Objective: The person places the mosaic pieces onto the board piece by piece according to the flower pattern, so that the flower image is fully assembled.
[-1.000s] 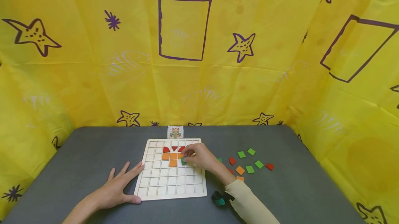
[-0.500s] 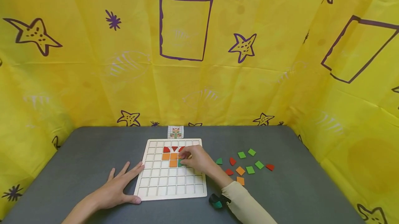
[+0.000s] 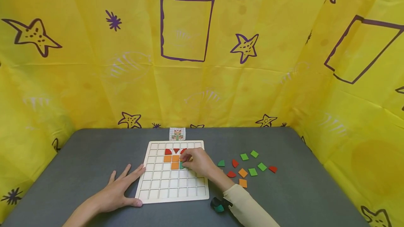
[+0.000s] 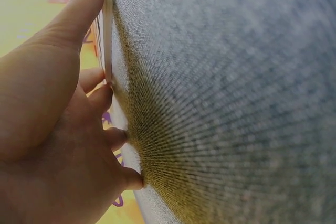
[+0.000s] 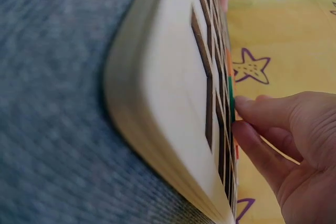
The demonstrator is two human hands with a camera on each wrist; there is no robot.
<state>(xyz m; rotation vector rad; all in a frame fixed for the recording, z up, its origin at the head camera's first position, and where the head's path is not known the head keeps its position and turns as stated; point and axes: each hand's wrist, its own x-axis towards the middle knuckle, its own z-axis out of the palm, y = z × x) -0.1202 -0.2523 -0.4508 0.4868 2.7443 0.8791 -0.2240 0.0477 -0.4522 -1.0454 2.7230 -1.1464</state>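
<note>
A pale wooden grid board (image 3: 154, 193) lies on the dark table. On it sit red pieces (image 3: 168, 152) in one row and orange square tiles (image 3: 175, 165) below them. My right hand (image 3: 198, 162) reaches over the board, its thumb and fingertips at a dark green tile (image 3: 181, 165) beside the lower orange square. In the right wrist view, the fingertips meet this green tile (image 5: 231, 98) at board level; its outline is partly covered. My left hand (image 3: 116, 192) lies spread at the board's left edge, thumb at the near corner. The left wrist view shows those fingers (image 4: 116, 137) extended along the edge.
Loose tiles lie right of the board: light green squares (image 3: 244, 157), orange squares (image 3: 242, 183), red rounded pieces (image 3: 273, 169) and a dark green one (image 3: 221, 163). A small pattern card (image 3: 177, 134) touches the far side. A yellow patterned cloth (image 3: 186, 97) stands behind.
My right hand has moved slightly left and down, bringing the green tile from above the board into the cell beside the lower orange square. My left hand has stayed put.
</note>
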